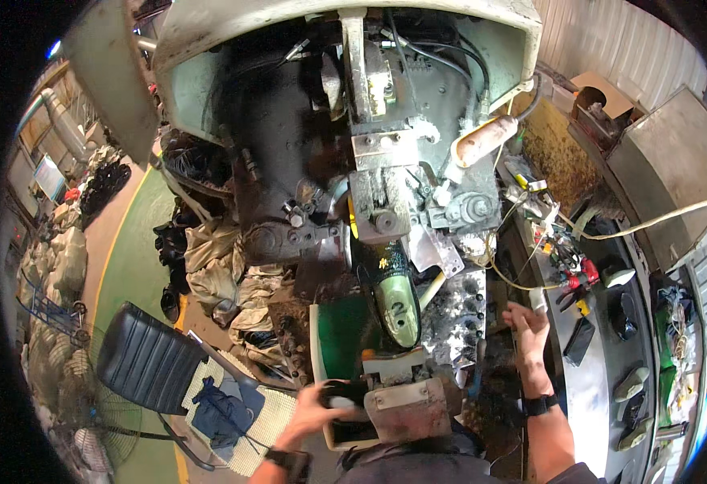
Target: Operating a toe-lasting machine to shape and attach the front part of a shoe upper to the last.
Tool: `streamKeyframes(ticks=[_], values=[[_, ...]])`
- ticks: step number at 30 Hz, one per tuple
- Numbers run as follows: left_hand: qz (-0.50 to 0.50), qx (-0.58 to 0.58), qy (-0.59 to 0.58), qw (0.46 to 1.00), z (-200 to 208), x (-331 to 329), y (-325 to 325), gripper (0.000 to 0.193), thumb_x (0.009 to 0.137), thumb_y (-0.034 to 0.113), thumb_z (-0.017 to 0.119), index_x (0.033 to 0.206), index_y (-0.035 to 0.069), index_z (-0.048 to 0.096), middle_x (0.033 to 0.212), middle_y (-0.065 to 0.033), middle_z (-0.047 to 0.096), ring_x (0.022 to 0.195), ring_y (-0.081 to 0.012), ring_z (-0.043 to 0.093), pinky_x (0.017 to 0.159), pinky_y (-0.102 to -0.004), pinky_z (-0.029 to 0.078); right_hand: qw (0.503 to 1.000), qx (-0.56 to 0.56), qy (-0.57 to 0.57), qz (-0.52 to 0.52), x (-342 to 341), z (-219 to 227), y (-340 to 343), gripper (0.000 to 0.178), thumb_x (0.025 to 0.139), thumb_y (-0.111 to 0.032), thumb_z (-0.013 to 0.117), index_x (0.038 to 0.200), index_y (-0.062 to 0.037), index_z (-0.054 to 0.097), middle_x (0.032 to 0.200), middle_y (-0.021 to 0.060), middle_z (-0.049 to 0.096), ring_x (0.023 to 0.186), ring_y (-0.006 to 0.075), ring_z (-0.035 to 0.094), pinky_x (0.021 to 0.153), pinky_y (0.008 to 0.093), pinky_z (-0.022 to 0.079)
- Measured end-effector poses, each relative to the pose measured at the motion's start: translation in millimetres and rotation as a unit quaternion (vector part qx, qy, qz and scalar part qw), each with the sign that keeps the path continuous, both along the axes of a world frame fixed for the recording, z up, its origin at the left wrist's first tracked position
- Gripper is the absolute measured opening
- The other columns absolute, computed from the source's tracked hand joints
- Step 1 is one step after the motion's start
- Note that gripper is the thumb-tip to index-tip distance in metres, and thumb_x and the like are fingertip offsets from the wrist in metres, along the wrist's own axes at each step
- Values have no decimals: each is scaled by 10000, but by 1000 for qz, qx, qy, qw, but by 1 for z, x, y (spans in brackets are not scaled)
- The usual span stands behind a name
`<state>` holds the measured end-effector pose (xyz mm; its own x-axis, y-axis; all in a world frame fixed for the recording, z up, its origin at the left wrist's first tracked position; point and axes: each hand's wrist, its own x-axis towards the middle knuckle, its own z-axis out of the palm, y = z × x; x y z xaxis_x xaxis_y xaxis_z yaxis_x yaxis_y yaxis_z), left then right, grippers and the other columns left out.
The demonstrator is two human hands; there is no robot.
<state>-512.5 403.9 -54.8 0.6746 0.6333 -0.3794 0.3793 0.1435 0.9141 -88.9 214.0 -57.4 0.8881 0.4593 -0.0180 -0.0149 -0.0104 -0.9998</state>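
Observation:
My left hand (pixel 315 413) is at the near left of a lasting machine. Its fingers close around the edge of a dark thing with a pale patch, which I cannot make out. My right hand (pixel 528 329) is raised at the machine's right side, fingers apart and nothing seen in them. Just beyond its fingertips is a small white cylinder (pixel 538 300). Between the hands, a green shoe last (pixel 400 310) with a black upper (pixel 376 262) sits toe-down under the machine's metal head (pixel 382 206).
A bench (pixel 587 387) on the right carries a black phone (pixel 580 340), a red tool (pixel 586 276) and several shoe parts. A lamp (pixel 485 141) hangs at the upper right. To the left stand a black chair (pixel 148 355) and cloth sacks (pixel 212 266).

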Motion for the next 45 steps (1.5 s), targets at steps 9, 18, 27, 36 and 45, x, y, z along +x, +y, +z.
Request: streamKeyframes(ticks=[9, 18, 27, 36, 45], values=[[197, -91, -564, 797, 194, 0, 16, 545, 974, 432, 588, 1348, 46, 500, 1163, -138, 635, 1089, -284, 607, 992, -449, 483, 948, 55, 98, 299, -166, 162, -12, 421, 975, -277, 698, 1272, 7, 604, 1095, 162, 742, 997, 206, 715, 897, 327, 566], [-110, -208, -504, 831, 206, 121, -67, 807, 850, 202, 781, 1497, -3, 343, 1336, -296, 596, 1273, -473, 564, 1087, -582, 447, 751, 249, 603, 105, -214, 116, -90, 748, 876, -585, 664, 1445, -121, 523, 1451, 144, 561, 1326, 390, 511, 1084, 630, 396], [-268, -311, -456, 790, 183, 218, -166, 577, 1041, 397, 527, 1417, -28, 421, 1279, -325, 604, 1196, -486, 605, 1045, -583, 490, 591, 529, 607, 45, -216, 82, -210, 793, 902, -584, 657, 1484, -80, 467, 1517, 198, 482, 1376, 432, 455, 1146, 665, 319], [-373, -295, -243, 845, 69, 349, -348, 319, 1069, 298, 471, 1247, 44, 545, 1129, -167, 666, 965, -261, 672, 907, -414, 555, 672, 463, 502, -285, -192, 17, -388, 355, 913, -383, 715, 1140, -110, 699, 1139, 76, 724, 1063, 272, 658, 963, 481, 523], [-696, -22, 2, 718, -41, 409, -523, 522, 971, 171, 693, 1424, -15, 514, 1327, -164, 640, 1197, -209, 628, 1000, -332, 516, 629, 213, 295, -687, -297, -96, -759, 350, 920, -358, 685, 1141, -86, 683, 1014, 75, 714, 877, 237, 685, 815, 440, 562]])
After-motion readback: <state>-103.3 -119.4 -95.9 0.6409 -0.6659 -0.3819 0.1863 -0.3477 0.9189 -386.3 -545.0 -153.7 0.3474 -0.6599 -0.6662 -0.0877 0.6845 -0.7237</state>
